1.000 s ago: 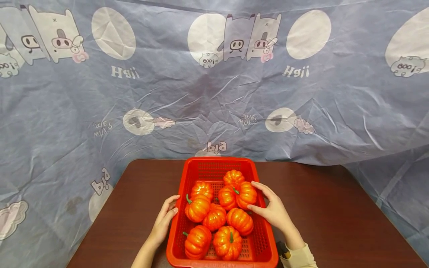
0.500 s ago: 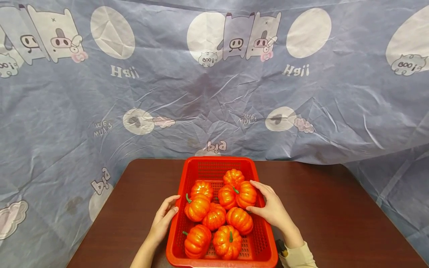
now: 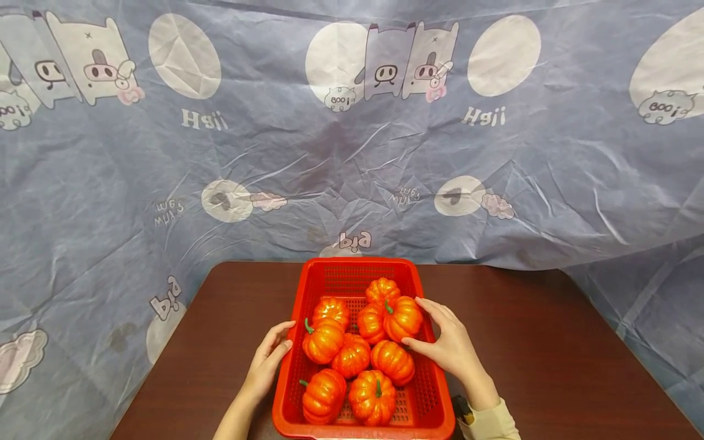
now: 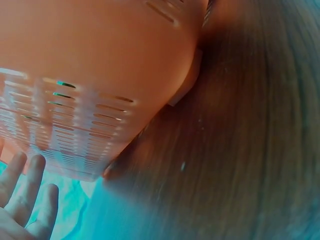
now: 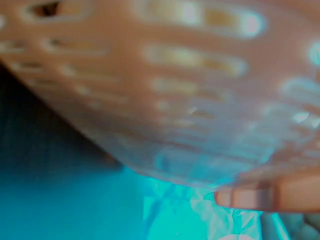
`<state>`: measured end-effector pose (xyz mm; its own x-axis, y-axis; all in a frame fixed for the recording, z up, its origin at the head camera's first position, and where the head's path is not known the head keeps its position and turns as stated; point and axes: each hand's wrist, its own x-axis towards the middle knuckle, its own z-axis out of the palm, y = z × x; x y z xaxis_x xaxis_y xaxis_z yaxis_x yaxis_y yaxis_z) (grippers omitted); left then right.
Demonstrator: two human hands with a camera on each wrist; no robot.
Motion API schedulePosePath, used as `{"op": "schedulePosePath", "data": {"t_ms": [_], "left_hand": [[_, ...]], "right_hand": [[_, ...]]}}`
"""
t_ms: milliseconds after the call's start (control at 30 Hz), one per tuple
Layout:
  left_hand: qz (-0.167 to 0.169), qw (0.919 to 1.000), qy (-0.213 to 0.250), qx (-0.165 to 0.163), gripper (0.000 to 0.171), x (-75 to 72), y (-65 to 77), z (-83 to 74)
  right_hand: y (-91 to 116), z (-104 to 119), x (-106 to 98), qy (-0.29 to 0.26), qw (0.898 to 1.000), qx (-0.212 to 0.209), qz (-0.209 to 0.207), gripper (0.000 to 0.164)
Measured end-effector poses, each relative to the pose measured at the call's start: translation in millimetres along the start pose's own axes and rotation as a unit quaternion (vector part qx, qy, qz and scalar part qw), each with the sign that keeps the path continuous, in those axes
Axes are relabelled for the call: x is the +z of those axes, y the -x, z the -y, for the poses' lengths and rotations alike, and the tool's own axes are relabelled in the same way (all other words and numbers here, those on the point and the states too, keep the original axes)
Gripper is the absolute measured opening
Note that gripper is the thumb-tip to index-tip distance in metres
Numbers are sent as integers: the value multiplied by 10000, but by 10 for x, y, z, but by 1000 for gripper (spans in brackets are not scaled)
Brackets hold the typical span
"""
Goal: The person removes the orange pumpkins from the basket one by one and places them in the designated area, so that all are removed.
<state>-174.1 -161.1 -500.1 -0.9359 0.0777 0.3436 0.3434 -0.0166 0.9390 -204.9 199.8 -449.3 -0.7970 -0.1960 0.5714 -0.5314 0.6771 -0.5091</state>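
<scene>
In the head view, nine glossy, ribbed pumpkins (image 3: 372, 397) are contained in a red plastic basket (image 3: 360, 261) with slotted walls and rounded corners. The green-stemmed pumpkin beside the basket's right wall is pinched between the thumb and curved fingers of the right hand (image 3: 448, 342). The left rim is touched by the left hand (image 3: 264, 363), its fingers relaxed. Open gridded floor is exposed at the basket's far end. Smooth, dark worktop (image 3: 528, 342) is seen along both long sides, its far edge met by creased cloth (image 3: 330, 153).

In the left wrist view, loosely straight fingers are held beside the slotted outer wall; wood grain is shown below.

In the right wrist view, the wall is blurred, and one finger is seen at lower right.
</scene>
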Motion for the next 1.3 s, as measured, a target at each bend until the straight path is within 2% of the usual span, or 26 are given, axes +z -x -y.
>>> {"op": "schedulePosePath", "data": {"t_ms": [100, 167, 233, 300, 400, 533, 600, 700, 900, 1067, 1300], "left_hand": [[-23, 10000, -50, -17, 34, -12, 11, 16], [-33, 10000, -46, -29, 34, -18, 17, 22], [3, 10000, -24, -24, 34, -23, 19, 25], [69, 10000, 3, -6, 34, -30, 19, 29], [155, 9999, 12, 3, 35, -38, 19, 21], [163, 9998, -24, -62, 35, -40, 15, 15], [149, 9998, -32, -84, 35, -39, 12, 17], [139, 9999, -31, -80, 35, -36, 9, 18], [156, 9998, -39, -65, 35, -36, 0, 19], [188, 9998, -68, -52, 35, -39, -7, 25], [191, 9998, -105, -11, 35, -39, -9, 29]], "right_hand": [[25, -51, 0, -871, 9954, 129, -372, 74], [32, -90, -16, -1756, 9815, 290, -710, 70], [34, -136, -44, -2647, 9562, 477, -1158, 69], [34, -194, -75, -3333, 9266, 659, -1612, 68], [40, -307, -102, -3934, 8872, 978, -2201, 65], [55, -459, -98, -4228, 8513, 1364, -2791, 61], [69, -523, -84, -4181, 8424, 1582, -3008, 60], [111, -622, -54, -3937, 8413, 1930, -3162, 60], [203, -810, -8, -3209, 8527, 2695, -3119, 61], [240, -905, 1, -2538, 8725, 3066, -2835, 65], [287, -1012, 39, -1971, 8988, 3074, -2426, 67]]}}
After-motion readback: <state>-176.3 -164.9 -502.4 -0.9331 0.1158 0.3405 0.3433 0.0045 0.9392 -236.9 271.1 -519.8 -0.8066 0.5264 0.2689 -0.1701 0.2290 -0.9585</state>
